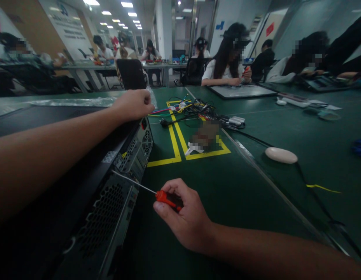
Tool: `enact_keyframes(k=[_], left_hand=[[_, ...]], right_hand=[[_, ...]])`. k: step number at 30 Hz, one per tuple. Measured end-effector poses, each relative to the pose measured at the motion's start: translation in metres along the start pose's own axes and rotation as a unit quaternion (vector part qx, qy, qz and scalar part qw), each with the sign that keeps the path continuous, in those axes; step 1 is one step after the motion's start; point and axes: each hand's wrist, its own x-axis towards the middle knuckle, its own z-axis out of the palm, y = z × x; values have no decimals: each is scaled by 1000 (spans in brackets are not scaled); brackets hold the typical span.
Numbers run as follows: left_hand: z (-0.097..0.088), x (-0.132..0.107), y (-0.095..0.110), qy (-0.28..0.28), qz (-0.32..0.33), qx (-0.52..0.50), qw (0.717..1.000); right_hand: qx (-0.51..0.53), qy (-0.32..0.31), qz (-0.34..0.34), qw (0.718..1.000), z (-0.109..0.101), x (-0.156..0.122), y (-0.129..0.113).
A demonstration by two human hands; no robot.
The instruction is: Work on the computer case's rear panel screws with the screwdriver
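Note:
A black computer case [81, 163] lies at the left with its metal rear panel facing right. My right hand [189, 217] is closed around the handle of a red and black screwdriver [165, 198]. The thin metal shaft runs left, and its tip meets the edge of the rear panel near a perforated vent. My left hand [135, 103] rests on the far top corner of the case. Its fingers are curled, and whether anything is in them cannot be seen. A fan grille [147, 140] shows on the panel below that hand.
Beyond the case, a tangle of cables [197, 107] lies on the green table [256, 186] by yellow tape marks [176, 136]. A pale oval object [281, 154] sits on a black cable at the right. Several people work across the table and behind.

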Motion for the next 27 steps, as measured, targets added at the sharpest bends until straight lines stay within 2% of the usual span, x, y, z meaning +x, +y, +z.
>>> enact_keyframes(k=[17, 27], left_hand=[[-1, 2, -1, -11, 3, -8, 1000], [-3, 1, 0, -16, -2, 2, 1000]], right_hand=[[-16, -4, -20, 1000, -2, 2, -3], [18, -7, 17, 1000, 0, 2, -5]])
